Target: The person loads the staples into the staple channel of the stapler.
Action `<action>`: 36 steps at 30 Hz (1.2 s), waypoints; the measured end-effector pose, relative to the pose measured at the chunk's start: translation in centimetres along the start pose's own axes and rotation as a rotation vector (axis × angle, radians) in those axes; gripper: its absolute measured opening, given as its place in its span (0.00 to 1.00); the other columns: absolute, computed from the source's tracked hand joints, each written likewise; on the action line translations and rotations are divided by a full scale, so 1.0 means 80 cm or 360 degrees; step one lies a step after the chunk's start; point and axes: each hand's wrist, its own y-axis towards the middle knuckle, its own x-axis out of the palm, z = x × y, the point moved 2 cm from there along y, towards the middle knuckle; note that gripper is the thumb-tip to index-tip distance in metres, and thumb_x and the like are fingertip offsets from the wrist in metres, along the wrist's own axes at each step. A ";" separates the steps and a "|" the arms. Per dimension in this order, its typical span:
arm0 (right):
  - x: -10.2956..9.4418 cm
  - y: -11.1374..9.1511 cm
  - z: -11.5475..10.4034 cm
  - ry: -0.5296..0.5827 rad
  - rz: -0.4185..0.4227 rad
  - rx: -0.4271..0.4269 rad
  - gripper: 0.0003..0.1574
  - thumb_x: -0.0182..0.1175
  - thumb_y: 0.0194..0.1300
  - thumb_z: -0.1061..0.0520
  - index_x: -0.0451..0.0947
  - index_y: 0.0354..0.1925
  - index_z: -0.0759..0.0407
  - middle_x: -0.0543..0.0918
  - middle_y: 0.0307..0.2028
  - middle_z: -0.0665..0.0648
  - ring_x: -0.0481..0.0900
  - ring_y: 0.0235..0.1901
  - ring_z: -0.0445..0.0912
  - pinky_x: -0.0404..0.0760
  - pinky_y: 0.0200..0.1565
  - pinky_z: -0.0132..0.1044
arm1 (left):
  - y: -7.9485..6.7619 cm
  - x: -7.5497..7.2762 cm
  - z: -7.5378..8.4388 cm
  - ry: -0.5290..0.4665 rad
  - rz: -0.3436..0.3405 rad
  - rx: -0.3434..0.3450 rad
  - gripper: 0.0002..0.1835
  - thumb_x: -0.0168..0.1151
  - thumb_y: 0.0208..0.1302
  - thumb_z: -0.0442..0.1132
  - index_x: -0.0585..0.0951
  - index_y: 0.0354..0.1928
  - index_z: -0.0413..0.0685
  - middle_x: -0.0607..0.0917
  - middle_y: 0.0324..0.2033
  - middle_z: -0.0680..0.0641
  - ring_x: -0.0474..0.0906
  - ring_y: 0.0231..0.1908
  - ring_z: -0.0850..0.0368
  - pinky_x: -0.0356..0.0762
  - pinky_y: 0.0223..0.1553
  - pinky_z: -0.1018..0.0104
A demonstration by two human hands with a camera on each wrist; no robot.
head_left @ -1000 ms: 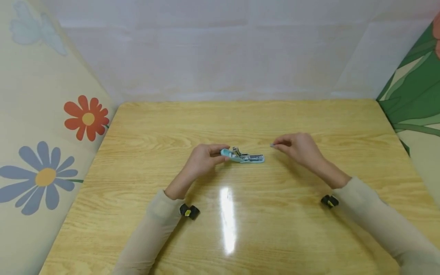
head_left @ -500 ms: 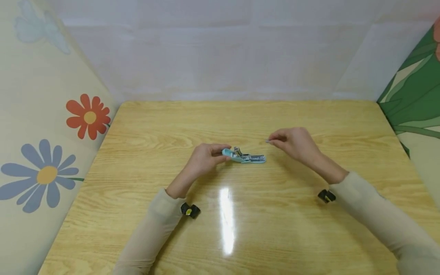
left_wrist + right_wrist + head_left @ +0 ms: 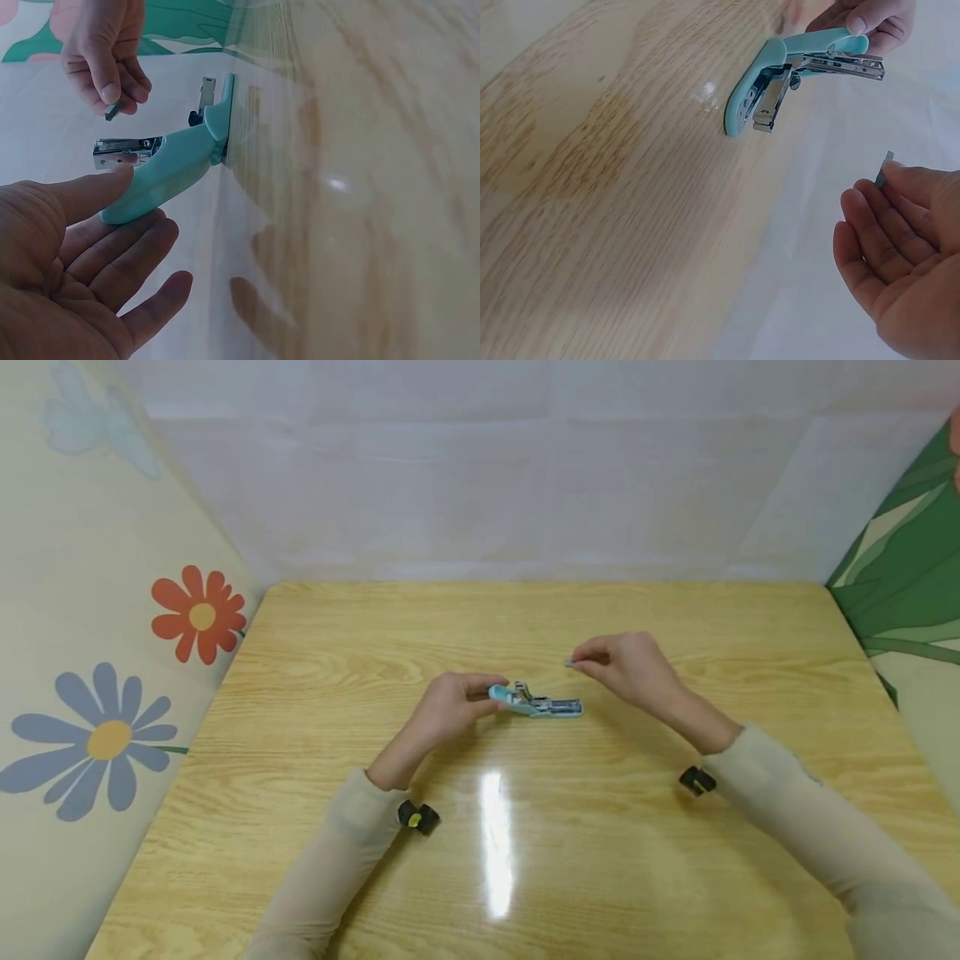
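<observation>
A teal stapler (image 3: 557, 708) is opened out at the middle of the table, its metal magazine (image 3: 776, 97) exposed and standing away from the body. My left hand (image 3: 448, 706) grips the raised cover end between thumb and fingers; the base end meets the tabletop. In the left wrist view, the other fingers of the left hand (image 3: 97, 255) spread below the cover. Just behind and right of the stapler, my right hand (image 3: 633, 670) pinches a small grey strip of staples (image 3: 883, 169) between thumb and forefinger. The strip is in the air, apart from the stapler.
The wood-grain table (image 3: 360, 635) lies under both hands and reflects a bright light. A white sheet (image 3: 420, 485) hangs behind its far edge. Flower-painted panels (image 3: 108, 739) flank both sides. A small black device sits at each wrist.
My right hand has moved left and slightly away from me, carrying the staple strip over toward the stapler. The left hand and stapler stay almost where they were.
</observation>
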 end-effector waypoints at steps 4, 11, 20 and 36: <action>0.000 0.001 -0.001 0.0008 0.0019 -0.0020 0.10 0.67 0.69 0.56 0.89 0.45 0.58 0.92 0.42 0.58 0.90 0.38 0.49 0.88 0.41 0.43 | 0.001 0.000 0.001 0.0010 -0.0007 0.0003 0.21 0.69 0.67 0.45 0.84 0.60 0.53 0.89 0.53 0.48 0.86 0.53 0.53 0.86 0.51 0.58; 0.004 0.002 -0.005 0.0066 -0.0027 -0.0021 0.09 0.67 0.68 0.57 0.89 0.44 0.59 0.91 0.42 0.59 0.90 0.38 0.49 0.89 0.42 0.42 | 0.001 0.000 0.000 -0.0013 -0.0004 -0.0014 0.20 0.70 0.66 0.44 0.84 0.60 0.51 0.89 0.53 0.47 0.87 0.52 0.53 0.86 0.50 0.60; 0.013 -0.001 -0.005 0.0056 -0.0036 -0.0048 0.09 0.68 0.68 0.57 0.89 0.44 0.60 0.92 0.41 0.59 0.90 0.38 0.49 0.89 0.41 0.42 | 0.000 0.001 0.002 0.0008 0.0012 0.0038 0.20 0.70 0.66 0.44 0.84 0.59 0.51 0.89 0.52 0.47 0.87 0.52 0.53 0.86 0.51 0.59; 0.030 -0.005 0.003 -0.0057 -0.0068 -0.0091 0.09 0.67 0.68 0.56 0.89 0.43 0.59 0.92 0.40 0.58 0.90 0.36 0.47 0.89 0.40 0.40 | 0.000 0.002 0.001 0.0027 0.0009 0.0057 0.20 0.70 0.66 0.45 0.84 0.59 0.50 0.89 0.52 0.47 0.87 0.52 0.53 0.86 0.51 0.60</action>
